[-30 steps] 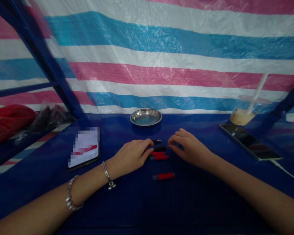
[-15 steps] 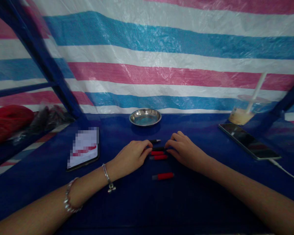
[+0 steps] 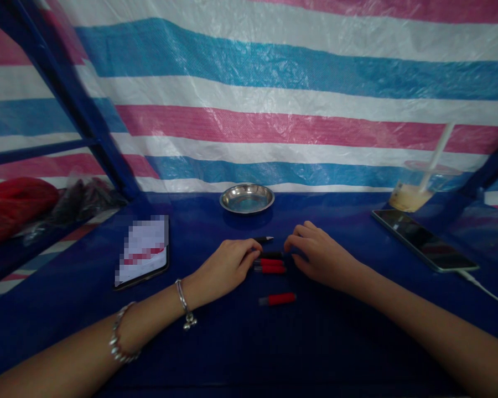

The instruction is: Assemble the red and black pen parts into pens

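Small pen-like pieces lie in a row on the blue table: a black one (image 3: pixel 263 239) farthest, a black one (image 3: pixel 272 255) between my hands, then two red ones (image 3: pixel 269 262) (image 3: pixel 271 270) close together. A third red piece (image 3: pixel 278 299) lies apart, nearer to me. My left hand (image 3: pixel 222 265) rests palm down with curled fingers touching the left ends of the middle pieces. My right hand (image 3: pixel 317 254) is curled at their right ends, fingertips against the black piece.
A steel dish (image 3: pixel 247 197) stands at the back centre. A phone (image 3: pixel 143 250) lies at the left, another phone (image 3: pixel 425 239) with a cable at the right, beside a drink cup with a straw (image 3: pixel 417 190). Red and dark bags (image 3: pixel 20 207) sit on the left shelf.
My two hands have drawn the middle black and red pieces closer together, and the two red ones now lie tight side by side. The nearest red piece has not moved.
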`<state>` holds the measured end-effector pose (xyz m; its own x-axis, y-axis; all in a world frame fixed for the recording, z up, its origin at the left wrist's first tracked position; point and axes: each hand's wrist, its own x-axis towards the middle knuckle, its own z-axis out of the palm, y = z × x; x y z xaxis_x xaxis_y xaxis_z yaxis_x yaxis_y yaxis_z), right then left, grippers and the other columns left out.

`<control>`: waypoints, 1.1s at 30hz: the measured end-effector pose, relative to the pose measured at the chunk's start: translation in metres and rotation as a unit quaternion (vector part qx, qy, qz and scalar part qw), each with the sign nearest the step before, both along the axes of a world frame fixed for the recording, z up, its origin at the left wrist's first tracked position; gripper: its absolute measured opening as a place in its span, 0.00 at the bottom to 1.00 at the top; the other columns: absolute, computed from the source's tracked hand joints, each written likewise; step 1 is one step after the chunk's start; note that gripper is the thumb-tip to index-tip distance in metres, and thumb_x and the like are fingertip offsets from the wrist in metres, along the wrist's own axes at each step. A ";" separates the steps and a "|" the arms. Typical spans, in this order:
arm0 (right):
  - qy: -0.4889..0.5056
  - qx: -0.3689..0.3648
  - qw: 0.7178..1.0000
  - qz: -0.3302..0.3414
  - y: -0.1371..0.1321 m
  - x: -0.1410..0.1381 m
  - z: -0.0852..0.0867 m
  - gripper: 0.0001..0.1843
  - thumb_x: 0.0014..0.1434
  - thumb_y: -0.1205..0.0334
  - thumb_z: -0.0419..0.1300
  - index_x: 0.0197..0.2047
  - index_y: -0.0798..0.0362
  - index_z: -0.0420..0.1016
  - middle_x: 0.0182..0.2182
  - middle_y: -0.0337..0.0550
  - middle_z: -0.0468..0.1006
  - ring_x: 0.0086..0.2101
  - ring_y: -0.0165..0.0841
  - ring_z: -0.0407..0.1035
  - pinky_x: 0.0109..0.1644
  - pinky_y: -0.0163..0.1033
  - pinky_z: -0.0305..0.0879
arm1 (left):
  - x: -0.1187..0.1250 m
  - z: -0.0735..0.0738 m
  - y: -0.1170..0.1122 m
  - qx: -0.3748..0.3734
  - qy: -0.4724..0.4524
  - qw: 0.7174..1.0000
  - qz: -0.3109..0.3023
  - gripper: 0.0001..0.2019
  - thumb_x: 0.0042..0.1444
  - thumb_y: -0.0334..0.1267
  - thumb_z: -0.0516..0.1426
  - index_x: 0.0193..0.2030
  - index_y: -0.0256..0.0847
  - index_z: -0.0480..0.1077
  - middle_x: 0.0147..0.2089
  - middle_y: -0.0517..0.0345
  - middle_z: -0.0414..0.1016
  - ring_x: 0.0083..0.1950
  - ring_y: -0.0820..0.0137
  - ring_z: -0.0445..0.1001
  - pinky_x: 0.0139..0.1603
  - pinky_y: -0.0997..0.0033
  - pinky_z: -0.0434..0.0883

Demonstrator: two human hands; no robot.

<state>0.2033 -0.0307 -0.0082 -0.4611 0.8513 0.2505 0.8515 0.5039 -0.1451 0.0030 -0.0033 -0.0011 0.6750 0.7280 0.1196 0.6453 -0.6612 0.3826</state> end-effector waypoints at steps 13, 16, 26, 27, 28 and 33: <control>0.092 -0.104 0.988 0.063 -0.005 0.003 0.008 0.19 0.43 0.67 0.57 0.41 0.53 0.63 0.32 0.40 0.67 0.34 0.32 0.58 0.38 0.37 0.56 | -0.002 0.001 -0.002 -0.041 0.006 0.999 -0.001 0.11 0.57 0.42 0.48 0.40 0.40 0.65 0.27 0.62 0.68 0.27 0.74 0.66 0.25 0.76 0.57; 0.110 -0.126 0.983 0.080 -0.006 0.001 0.009 0.19 0.43 0.68 0.57 0.41 0.54 0.62 0.34 0.40 0.67 0.35 0.32 0.59 0.37 0.36 0.56 | -0.003 0.004 -0.002 -0.049 0.017 0.999 -0.001 0.13 0.53 0.46 0.51 0.41 0.40 0.64 0.25 0.63 0.66 0.24 0.74 0.64 0.22 0.76 0.55; 0.117 -0.113 0.983 0.089 -0.004 -0.002 0.003 0.16 0.45 0.71 0.54 0.40 0.54 0.62 0.34 0.41 0.67 0.35 0.31 0.59 0.37 0.36 0.56 | -0.005 0.010 0.000 -0.080 0.036 0.996 -0.032 0.13 0.49 0.36 0.54 0.43 0.39 0.63 0.26 0.65 0.68 0.24 0.76 0.64 0.24 0.78 0.57; 0.118 -0.109 0.983 0.089 -0.003 -0.001 0.003 0.16 0.45 0.72 0.54 0.40 0.54 0.62 0.34 0.41 0.67 0.35 0.31 0.59 0.37 0.36 0.56 | -0.004 0.009 0.000 -0.082 0.034 0.996 -0.029 0.13 0.49 0.36 0.54 0.43 0.39 0.63 0.26 0.65 0.68 0.24 0.76 0.64 0.24 0.78 0.57; 0.118 -0.106 0.983 0.089 -0.003 -0.001 0.003 0.16 0.45 0.72 0.54 0.40 0.54 0.62 0.34 0.41 0.67 0.35 0.31 0.59 0.37 0.36 0.56 | -0.004 0.009 -0.001 -0.083 0.033 0.996 -0.024 0.13 0.49 0.37 0.54 0.43 0.38 0.63 0.26 0.65 0.68 0.24 0.76 0.64 0.24 0.78 0.57; 0.115 -0.106 0.984 0.085 -0.002 0.001 0.002 0.16 0.45 0.72 0.53 0.39 0.54 0.62 0.34 0.42 0.67 0.35 0.32 0.59 0.38 0.36 0.56 | -0.003 0.008 -0.001 -0.072 0.029 0.997 -0.011 0.13 0.49 0.38 0.54 0.41 0.38 0.64 0.26 0.64 0.68 0.25 0.76 0.65 0.24 0.77 0.57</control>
<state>0.2043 -0.0324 -0.0062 -0.5526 0.8116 0.1895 0.6902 0.5730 -0.4420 0.0002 -0.0040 0.0070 0.6942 0.7194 -0.0252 0.6549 -0.6167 0.4369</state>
